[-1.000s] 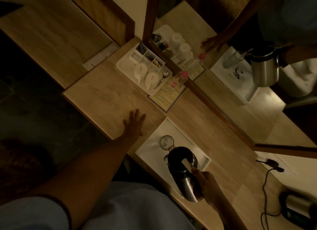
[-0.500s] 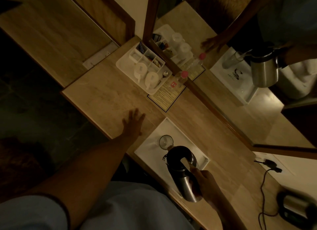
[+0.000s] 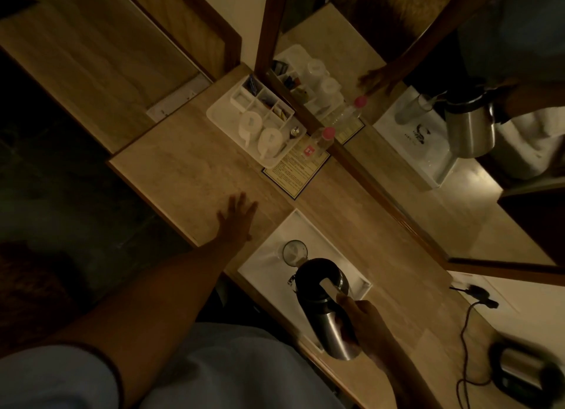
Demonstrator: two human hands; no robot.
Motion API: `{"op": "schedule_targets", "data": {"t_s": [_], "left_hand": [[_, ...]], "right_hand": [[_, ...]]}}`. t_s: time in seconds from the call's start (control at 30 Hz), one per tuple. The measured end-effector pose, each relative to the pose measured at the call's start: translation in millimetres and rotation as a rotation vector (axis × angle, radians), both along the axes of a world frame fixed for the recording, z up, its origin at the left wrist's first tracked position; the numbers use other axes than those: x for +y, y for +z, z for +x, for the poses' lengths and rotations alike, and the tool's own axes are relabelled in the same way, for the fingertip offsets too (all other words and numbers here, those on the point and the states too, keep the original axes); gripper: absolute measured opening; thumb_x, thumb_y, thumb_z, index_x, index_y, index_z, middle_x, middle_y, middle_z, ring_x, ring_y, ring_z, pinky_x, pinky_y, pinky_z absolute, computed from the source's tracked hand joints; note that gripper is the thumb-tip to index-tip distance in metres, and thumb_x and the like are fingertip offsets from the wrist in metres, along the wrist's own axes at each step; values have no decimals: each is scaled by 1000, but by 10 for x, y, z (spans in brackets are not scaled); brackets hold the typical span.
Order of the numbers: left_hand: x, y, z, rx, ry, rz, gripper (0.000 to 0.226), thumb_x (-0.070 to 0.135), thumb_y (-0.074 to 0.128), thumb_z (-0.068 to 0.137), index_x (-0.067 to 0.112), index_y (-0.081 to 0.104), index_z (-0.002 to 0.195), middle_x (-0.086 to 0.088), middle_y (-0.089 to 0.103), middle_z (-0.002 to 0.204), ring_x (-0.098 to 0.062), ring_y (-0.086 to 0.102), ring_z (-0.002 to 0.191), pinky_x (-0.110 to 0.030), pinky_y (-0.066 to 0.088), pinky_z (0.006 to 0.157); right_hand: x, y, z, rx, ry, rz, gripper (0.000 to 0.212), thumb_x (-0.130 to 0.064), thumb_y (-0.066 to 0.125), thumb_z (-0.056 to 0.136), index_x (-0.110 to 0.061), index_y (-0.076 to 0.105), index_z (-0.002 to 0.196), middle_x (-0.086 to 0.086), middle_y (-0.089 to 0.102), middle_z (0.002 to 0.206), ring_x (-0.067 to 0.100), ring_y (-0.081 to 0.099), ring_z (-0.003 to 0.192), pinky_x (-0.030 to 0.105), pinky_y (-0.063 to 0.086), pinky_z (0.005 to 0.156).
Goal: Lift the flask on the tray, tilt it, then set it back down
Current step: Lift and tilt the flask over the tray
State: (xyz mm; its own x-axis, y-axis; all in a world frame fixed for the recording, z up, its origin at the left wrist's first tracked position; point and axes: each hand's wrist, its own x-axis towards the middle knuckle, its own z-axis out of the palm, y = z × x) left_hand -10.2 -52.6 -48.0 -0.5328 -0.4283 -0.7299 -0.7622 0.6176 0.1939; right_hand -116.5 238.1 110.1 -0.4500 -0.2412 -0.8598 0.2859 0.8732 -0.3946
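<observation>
A steel flask with a black lid and handle hangs above the white tray at the counter's near edge. My right hand is shut on its handle and holds it lifted, its base leaning toward me. The mirror at the right reflects the raised flask. A small glass stands on the tray just beyond the flask. My left hand lies flat on the counter to the left of the tray, fingers spread, holding nothing.
A white organiser tray with two cups and sachets sits at the back against the mirror frame. Beside it lie a printed card and a pink-capped bottle. An electric kettle with a black cord stands at the right.
The flask and my right hand have shifted very slightly to the left over the tray. My left hand has stayed flat on the counter.
</observation>
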Motion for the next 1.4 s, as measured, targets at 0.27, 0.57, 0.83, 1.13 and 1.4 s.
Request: {"op": "schedule_targets", "data": {"t_s": [0.27,0.57,0.83,1.13,1.4], "left_hand": [[-3,-6,-1,1,6,5,102,33,71,97,32,-1,169,-9,-22,174,-36,-13,164,-66,18,127],[-6,-7,15,13,5,5,101,33,71,98,31,-1,169,-9,-22,174,-37,-12,164,-66,20,127],[-11,-17,20,24,17,16,101,33,71,98,31,0,169,-9,-22,174,-37,-13,164,-66,19,126],[-16,-15,14,14,15,17,103,33,71,97,32,-2,169,-8,-22,174,-36,-13,164,-66,18,127],[-23,-20,13,9,9,15,104,33,73,97,31,-1,169,-9,-22,174,-37,-13,164,-66,19,127]], "right_hand": [[-67,23,-9,7,17,42,48,-39,53,103,-6,70,72,-2,58,49,10,51,39,21,41,41],[-151,72,-9,-6,44,64,47,-37,50,105,-8,71,75,-2,57,48,10,49,38,18,41,39],[-238,84,-42,5,63,99,48,-39,50,104,-7,68,74,-2,58,47,8,51,35,16,42,37],[-277,77,-81,-18,86,107,53,-40,48,105,-4,69,71,-1,55,44,9,48,33,15,40,37],[-284,73,-91,-30,95,120,55,-44,46,104,-7,68,70,-1,54,43,10,46,33,15,39,38]]}}
